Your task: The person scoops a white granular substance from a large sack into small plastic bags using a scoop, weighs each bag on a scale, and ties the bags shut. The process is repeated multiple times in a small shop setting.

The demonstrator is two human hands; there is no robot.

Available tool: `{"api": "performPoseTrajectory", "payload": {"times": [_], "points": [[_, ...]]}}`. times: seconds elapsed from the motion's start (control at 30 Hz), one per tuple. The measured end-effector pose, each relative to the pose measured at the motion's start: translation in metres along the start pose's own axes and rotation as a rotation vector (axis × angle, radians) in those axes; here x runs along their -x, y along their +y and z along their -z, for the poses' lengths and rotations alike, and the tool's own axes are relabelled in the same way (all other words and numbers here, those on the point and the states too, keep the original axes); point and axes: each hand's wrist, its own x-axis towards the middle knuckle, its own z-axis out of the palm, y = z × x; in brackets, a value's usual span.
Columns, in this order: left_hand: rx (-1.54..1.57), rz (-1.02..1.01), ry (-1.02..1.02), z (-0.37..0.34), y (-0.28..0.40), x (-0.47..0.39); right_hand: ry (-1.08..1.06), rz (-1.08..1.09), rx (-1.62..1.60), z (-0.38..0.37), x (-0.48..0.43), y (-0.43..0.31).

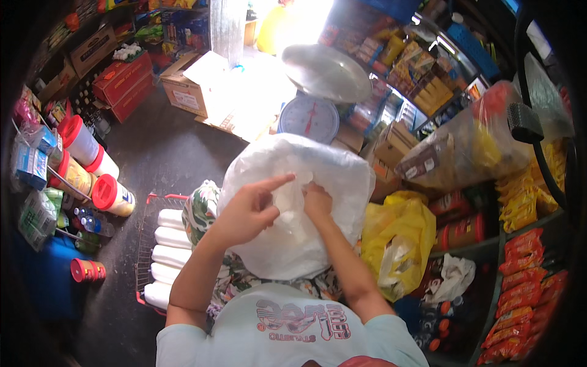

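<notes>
A large white plastic sack (257, 257) rests in my lap, over patterned cloth. Its pale contents are hard to make out. Above the sack's left part is my left hand (247, 211), index finger stretched out, thumb apart, and nothing visible in its grasp. My right hand (317, 202) reaches to the middle of the sack with its fingers bent down. Whether it pinches anything there is hidden. By my left side, a red-rimmed wire basket (146, 238) holds several plump white packs (172, 236) in a row.
Beyond the sack stands a dial scale (309, 120) with a metal pan (326, 73). A yellow plastic bag (399, 247) lies at right, before shelves of snack packs (520, 293). Red-lidded tubs (112, 195) and a cardboard box (185, 94) stand left. A cable hangs at upper right.
</notes>
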Motion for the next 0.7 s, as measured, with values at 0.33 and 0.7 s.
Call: {"api": "performPoseTrajectory", "payload": {"times": [0.33, 0.7], "points": [[-0.022, 0.069, -0.019, 0.019, -0.008, -0.012, 0.082, -0.06, -0.439, 0.114, 0.108, 0.016], [-0.061, 0.027, -0.159, 0.021, -0.004, -0.021, 0.028, 0.0, -0.713, 0.239, 0.174, 0.083]]}}
